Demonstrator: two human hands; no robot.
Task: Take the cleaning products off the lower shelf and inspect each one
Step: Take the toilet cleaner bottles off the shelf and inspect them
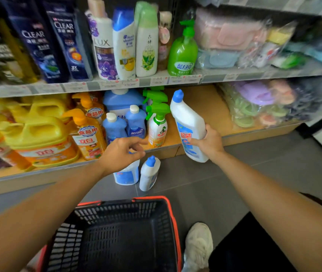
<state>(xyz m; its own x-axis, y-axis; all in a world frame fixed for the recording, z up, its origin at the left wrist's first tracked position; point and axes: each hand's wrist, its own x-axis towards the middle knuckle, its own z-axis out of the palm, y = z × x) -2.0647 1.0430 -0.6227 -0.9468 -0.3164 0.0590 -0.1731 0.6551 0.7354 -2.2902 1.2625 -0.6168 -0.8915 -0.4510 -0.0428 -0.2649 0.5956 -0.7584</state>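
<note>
My right hand (208,143) grips a white toilet-cleaner bottle (188,122) with a blue cap, tilted, in front of the lower shelf (201,107). My left hand (123,152) hovers with loosely curled fingers and holds nothing, just in front of the blue bottles (135,122) and the green-trigger spray bottle (157,128) on that shelf. Two more white bottles stand on the floor below: one (149,173) with a blue cap, the other (126,174) partly hidden behind my left hand.
Yellow detergent jugs (38,138) and orange pump bottles (87,134) fill the shelf's left. Shampoo bottles (124,42) line the upper shelf. A black basket (117,236) with a red rim sits on the grey floor beside my white shoe (198,246). Bagged goods (262,103) lie right.
</note>
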